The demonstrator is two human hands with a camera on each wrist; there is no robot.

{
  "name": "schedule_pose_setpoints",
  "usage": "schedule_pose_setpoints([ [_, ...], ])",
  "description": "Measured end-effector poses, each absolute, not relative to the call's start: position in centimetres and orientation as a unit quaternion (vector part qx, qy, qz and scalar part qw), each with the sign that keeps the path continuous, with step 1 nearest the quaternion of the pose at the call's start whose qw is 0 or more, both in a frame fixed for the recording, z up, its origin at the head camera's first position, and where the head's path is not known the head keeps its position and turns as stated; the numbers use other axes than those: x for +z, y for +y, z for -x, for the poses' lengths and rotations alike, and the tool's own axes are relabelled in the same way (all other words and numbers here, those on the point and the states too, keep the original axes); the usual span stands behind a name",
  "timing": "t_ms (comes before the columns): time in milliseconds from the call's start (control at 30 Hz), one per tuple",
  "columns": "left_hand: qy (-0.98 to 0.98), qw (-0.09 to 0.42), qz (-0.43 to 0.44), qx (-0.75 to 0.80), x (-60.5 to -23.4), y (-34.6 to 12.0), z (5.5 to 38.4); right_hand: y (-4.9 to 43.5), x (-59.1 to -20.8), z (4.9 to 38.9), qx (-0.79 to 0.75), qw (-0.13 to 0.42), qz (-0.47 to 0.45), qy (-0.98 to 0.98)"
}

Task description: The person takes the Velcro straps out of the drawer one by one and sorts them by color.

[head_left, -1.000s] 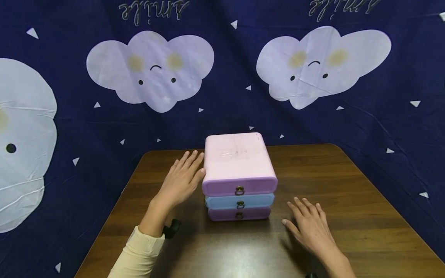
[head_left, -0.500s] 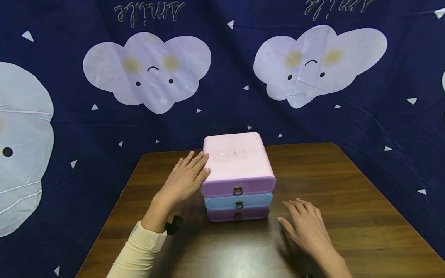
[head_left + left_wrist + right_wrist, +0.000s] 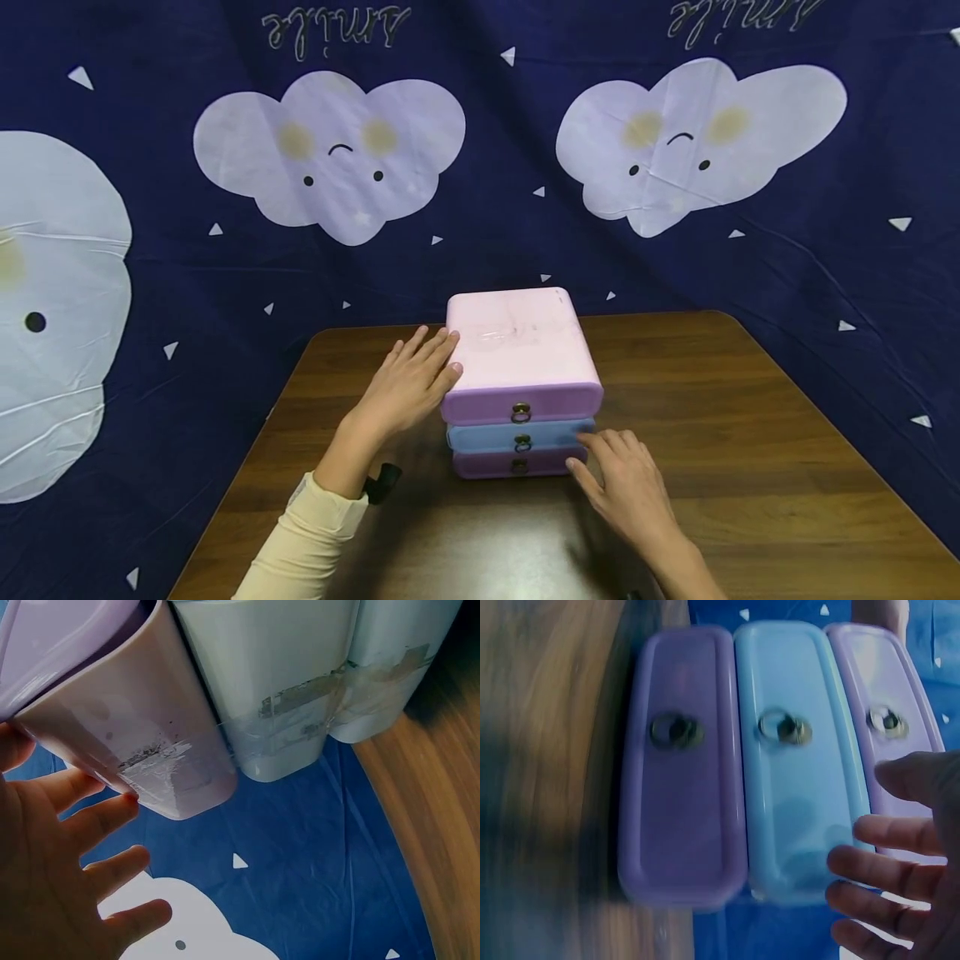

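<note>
A brown wood-grain counter stretches ahead. Nearest me, the bare right hand has its grip spread, fingers by the right end of the pale-blue plastic drawer; whether they touch, I can't tell. Beyond, the left hand has its grip spread too, at the left side of the pink-topped, three-tier plastic drawer stack, mid-counter. Every drawer looks closed, so I'd judge the work barely begun: hands placed, the real handling left to do. Behind hangs a navy cloth backdrop.

Head view looks forward-down from above left grip and right grip; closer wrist views share the drawer stack.
</note>
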State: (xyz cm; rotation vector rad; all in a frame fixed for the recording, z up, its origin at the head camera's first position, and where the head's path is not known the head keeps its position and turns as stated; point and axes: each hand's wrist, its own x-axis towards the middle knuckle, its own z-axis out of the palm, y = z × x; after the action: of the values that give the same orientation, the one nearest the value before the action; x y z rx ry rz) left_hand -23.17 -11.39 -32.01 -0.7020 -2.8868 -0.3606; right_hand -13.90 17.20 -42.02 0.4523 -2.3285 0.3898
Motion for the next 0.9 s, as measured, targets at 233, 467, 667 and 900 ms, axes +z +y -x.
schedule_pose_setpoints([
  [233, -0.960, 0.080, 0.238, -0.120, -32.0, -11.3, 23.3, 14.6, -41.5, 14.6, 0.258, 0.364, -0.195, -0.873],
  [467, -0.961, 0.077, 0.236, -0.122, -32.0, -11.3, 23.3, 12.7, -40.8, 14.9, 0.318, 0.333, -0.170, -0.871],
  [667, -0.961, 0.077, 0.235, -0.122, -32.0, -11.4, 23.4, 11.6, -40.1, 14.9, 0.467, 0.194, -0.097, -0.857],
  [900, -0.961, 0.082, 0.237, -0.117, -32.1, -11.5, 23.4, 11.0, -39.5, 15.6, 0.668, 0.047, -0.012, -0.743],
])
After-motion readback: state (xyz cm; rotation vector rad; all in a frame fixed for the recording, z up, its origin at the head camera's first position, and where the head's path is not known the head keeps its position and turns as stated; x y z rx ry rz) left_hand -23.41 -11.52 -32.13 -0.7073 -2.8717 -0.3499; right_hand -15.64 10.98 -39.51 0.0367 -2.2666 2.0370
